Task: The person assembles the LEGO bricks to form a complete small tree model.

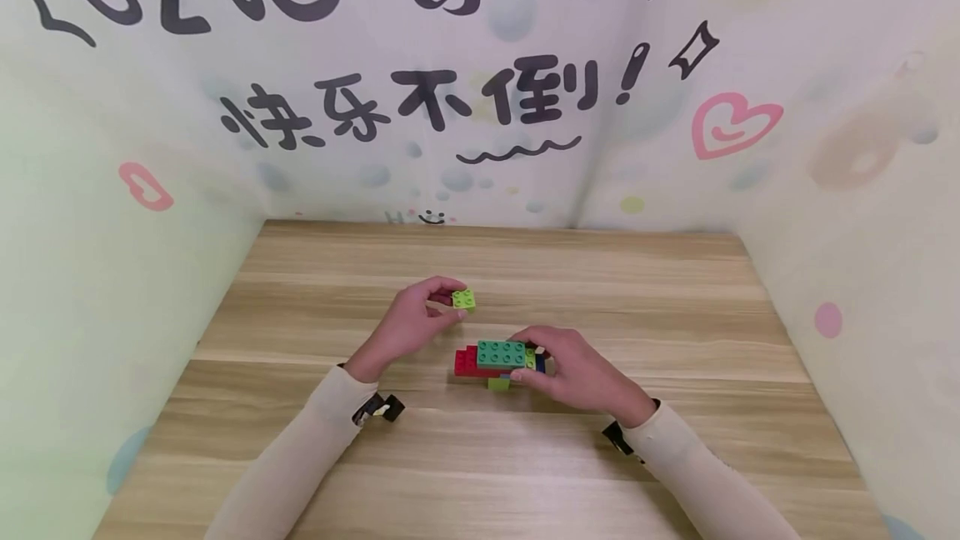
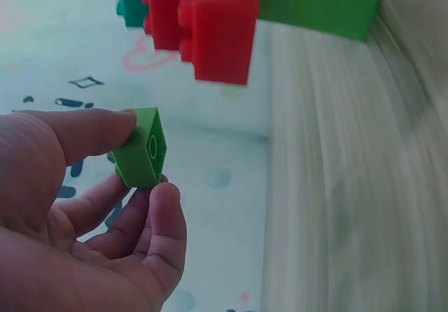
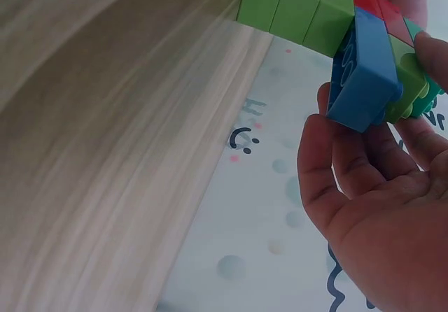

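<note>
Between thumb and fingers, my left hand point(image 1: 412, 322) pinches a small lime green brick point(image 1: 463, 299) with its studs upward. The left wrist view shows the hollow underside of that green brick point(image 2: 143, 150). My right hand point(image 1: 581, 367) grips a built stack of toy bricks at its right end. On top of the stack is a teal brick point(image 1: 500, 353), with red bricks point(image 1: 466, 362) stepping out to the left. A blue brick point(image 3: 366, 71) sits at the right end, and a column of green bricks point(image 3: 297, 9) goes down from the middle to the table.
The wood-grain table point(image 1: 465, 473) spreads around both hands. A white printed wall point(image 1: 420, 182) rises at its back edge, and side walls stand at left and right. Each wrist carries a small black camera mount point(image 1: 378, 408).
</note>
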`<state>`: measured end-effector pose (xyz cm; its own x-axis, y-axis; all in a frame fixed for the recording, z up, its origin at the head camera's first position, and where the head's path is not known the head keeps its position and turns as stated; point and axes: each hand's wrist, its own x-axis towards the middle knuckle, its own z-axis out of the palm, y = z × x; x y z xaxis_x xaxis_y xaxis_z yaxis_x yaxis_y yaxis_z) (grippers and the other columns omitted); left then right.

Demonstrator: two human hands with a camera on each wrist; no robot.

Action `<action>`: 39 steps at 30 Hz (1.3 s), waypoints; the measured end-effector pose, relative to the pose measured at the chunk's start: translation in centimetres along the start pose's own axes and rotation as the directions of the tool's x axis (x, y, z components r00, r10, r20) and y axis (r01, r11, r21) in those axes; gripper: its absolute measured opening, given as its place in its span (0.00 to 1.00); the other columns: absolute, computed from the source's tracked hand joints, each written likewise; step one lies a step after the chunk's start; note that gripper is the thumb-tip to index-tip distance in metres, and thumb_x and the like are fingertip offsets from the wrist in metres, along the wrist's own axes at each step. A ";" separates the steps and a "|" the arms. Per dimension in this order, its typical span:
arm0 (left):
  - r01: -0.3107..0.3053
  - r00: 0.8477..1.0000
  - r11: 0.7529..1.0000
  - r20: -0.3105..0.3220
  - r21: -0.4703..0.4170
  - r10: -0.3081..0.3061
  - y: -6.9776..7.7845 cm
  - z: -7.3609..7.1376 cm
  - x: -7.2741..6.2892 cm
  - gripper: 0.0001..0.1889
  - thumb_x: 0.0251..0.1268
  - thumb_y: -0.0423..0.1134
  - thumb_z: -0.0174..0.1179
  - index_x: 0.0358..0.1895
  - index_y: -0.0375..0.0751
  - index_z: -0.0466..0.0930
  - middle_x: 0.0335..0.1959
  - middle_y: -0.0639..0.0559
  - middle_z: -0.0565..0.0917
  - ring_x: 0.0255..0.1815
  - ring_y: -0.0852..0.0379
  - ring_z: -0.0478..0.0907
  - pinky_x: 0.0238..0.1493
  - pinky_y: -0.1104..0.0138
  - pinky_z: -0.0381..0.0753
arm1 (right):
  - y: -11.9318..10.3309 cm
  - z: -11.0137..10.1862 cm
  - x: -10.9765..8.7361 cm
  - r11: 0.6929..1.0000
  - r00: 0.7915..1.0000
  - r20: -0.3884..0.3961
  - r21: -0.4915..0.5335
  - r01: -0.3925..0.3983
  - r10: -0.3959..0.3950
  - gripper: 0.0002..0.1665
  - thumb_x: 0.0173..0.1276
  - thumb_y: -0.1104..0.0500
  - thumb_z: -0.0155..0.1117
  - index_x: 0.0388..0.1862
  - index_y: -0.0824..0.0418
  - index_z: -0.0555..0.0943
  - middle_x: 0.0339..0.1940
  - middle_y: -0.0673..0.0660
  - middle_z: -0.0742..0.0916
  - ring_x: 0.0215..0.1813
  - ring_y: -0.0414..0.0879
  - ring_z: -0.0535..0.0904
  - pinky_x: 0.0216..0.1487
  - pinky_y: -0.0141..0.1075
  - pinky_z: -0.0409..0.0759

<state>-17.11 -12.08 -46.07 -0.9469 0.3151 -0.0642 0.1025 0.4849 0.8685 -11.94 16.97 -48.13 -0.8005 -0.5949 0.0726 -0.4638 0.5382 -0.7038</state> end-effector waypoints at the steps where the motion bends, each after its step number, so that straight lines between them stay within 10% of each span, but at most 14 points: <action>1: -0.009 1.000 1.000 0.003 -0.011 0.009 0.2 0.1 -0.2 0.21 0.71 0.41 0.71 0.64 0.50 0.82 0.56 0.52 0.86 0.57 0.50 0.82 0.58 0.57 0.87 | 0.0 0.0 0.0 1.000 1.000 0.000 0.001 0.001 -0.001 0.23 0.72 0.46 0.74 0.63 0.48 0.82 0.50 0.40 0.87 0.45 0.37 0.82 0.49 0.40 0.88; 18: -0.206 0.969 0.970 0.115 -0.128 0.220 2.1 2.6 -3.4 0.19 0.72 0.43 0.70 0.63 0.48 0.84 0.53 0.52 0.87 0.53 0.50 0.81 0.49 0.64 0.86 | -0.1 0.4 0.2 0.999 0.999 -0.015 0.003 0.052 -0.052 0.22 0.73 0.47 0.74 0.61 0.51 0.82 0.50 0.43 0.88 0.44 0.37 0.82 0.46 0.43 0.88; 31: -0.228 0.963 0.973 0.142 -0.029 0.229 2.3 3.3 -4.0 0.19 0.70 0.44 0.72 0.62 0.51 0.85 0.59 0.56 0.85 0.50 0.53 0.82 0.48 0.66 0.86 | -0.4 0.2 0.4 0.999 0.999 0.001 0.007 0.046 -0.046 0.20 0.74 0.44 0.71 0.60 0.49 0.81 0.48 0.42 0.87 0.43 0.41 0.82 0.44 0.45 0.88; 39: -0.392 0.916 0.912 0.146 0.122 0.374 2.7 3.6 -4.0 0.18 0.69 0.41 0.73 0.59 0.45 0.86 0.58 0.52 0.87 0.56 0.57 0.83 0.55 0.62 0.86 | -0.1 0.3 0.2 0.998 0.998 -0.005 -0.015 0.059 -0.060 0.17 0.75 0.44 0.70 0.56 0.47 0.80 0.44 0.40 0.85 0.41 0.39 0.81 0.42 0.44 0.87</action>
<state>-11.98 -9.09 -45.28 -0.7844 0.5888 0.1948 0.5020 0.4184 0.7569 -11.97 16.65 -48.27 -0.7735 -0.6226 0.1183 -0.5162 0.5108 -0.6875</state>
